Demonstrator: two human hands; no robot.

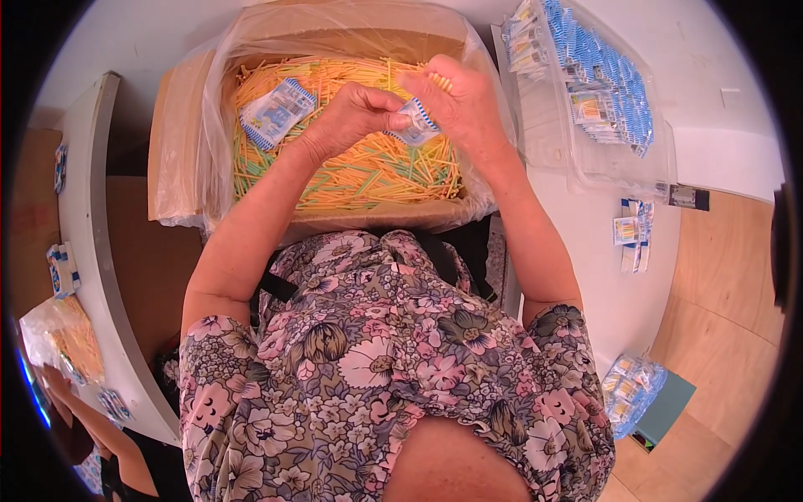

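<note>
My left hand (355, 115) pinches a small clear packet (416, 125) with a blue-and-white striped edge. Close against that packet is my right hand (464, 94), its fingers curled around several thin yellow sticks (440, 82) whose ends poke out. Both hands are above a lined cardboard box (351, 219) full of loose thin sticks (351, 180) in orange, yellow and green. On top of the sticks, left of my hands, lies a stack of flat packets (278, 112) with the same striped edges. The mouth of the held packet is partly hidden by my fingers.
A clear plastic bin (661, 159) with rows of filled packets (602, 79) stands at the right. Several packets (633, 230) lie on the white table nearer me. A bagged bundle (631, 393) is lower right. Another person's arm (92, 418) shows at lower left, beside a bag of sticks (75, 339).
</note>
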